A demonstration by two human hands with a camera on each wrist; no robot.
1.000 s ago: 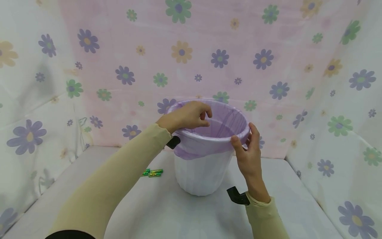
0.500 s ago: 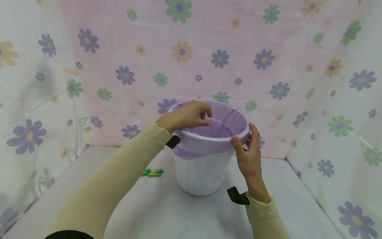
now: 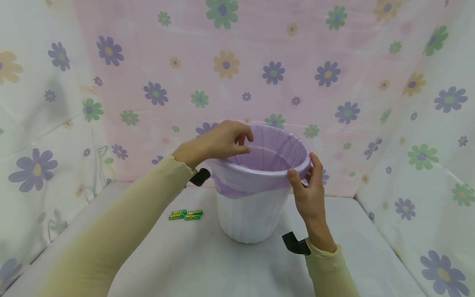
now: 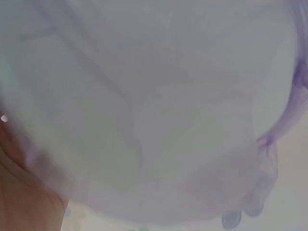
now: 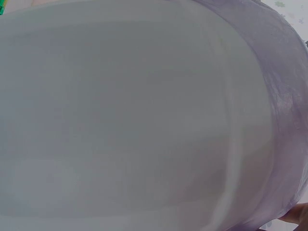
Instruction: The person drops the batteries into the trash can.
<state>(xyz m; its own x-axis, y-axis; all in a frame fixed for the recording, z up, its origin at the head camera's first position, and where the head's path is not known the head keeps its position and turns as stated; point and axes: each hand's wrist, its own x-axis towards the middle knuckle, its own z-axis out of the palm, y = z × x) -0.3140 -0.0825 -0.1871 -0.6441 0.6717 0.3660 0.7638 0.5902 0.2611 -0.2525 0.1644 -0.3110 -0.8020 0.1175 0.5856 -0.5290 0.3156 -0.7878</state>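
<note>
A white bin (image 3: pixel 252 214) is standing upright on the table (image 3: pixel 208 264), just right of the middle, its long axis running straight up and its open mouth pointing at the ceiling. A purple liner (image 3: pixel 274 152) is sitting inside it, with the edge folded over the rim and hanging down the outside in a loose skirt.

The left hand (image 3: pixel 217 142) is reaching over the far left part of the rim. Its fingers are curling and pinching the liner there against the thumb, the knuckles facing up. The right hand (image 3: pixel 308 194) is working at the near right part of the rim. Its thumb is pressing on the folded liner from outside while the fingers are bending round the edge, so it is gripping the liner at the rim too. Both arms are wearing beige sleeves, with a black wrist mount showing on each.

The left wrist view is showing only blurred bin wall and a purple fold of the liner (image 4: pixel 269 144) at the right, too close for detail. The right wrist view is filling with the white bin wall (image 5: pixel 134 125), the liner (image 5: pixel 284 115) curving down its right side.

A few green batteries (image 3: pixel 185 214) are lying on the table left of the bin, apart from it. Flowered cloth (image 3: pixel 237 66) is hanging behind and on both sides.
</note>
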